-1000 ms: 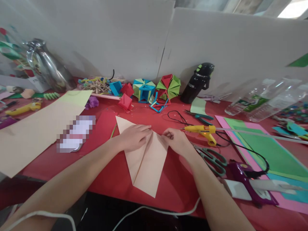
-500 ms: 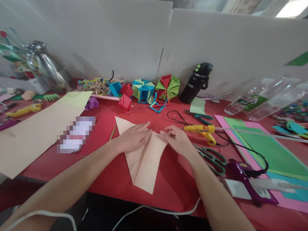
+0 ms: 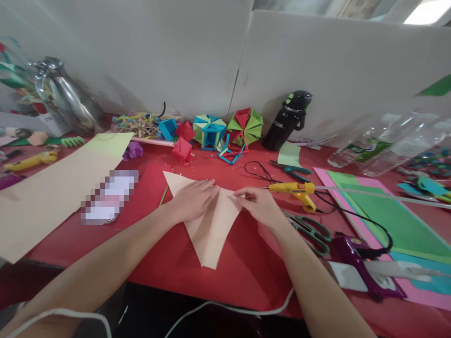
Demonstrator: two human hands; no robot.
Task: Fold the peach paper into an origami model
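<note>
A pale peach sheet of paper (image 3: 211, 234) lies on the red table in front of me, creased down its middle, with its right part raised off the surface. My left hand (image 3: 195, 199) rests flat on the left part, fingers stretched out toward the crease. At the upper right edge, my right hand (image 3: 259, 204) pinches the paper between thumb and fingers. Close to my right hand lie a yellow glue gun (image 3: 296, 191) and grey-green scissors (image 3: 312, 232).
On the left are a long cream sheet (image 3: 52, 197), a blurred-out phone (image 3: 111, 197) and red paper (image 3: 146, 192). Folded paper models (image 3: 209, 131) and a black bottle (image 3: 289, 119) stand along the wall. Coloured sheets (image 3: 398, 220) and a purple glue gun (image 3: 366, 267) lie right.
The right part of the peach paper has been lifted and bent inward, so its lower end looks narrower. The sheet's upper left corner has shifted slightly left.
</note>
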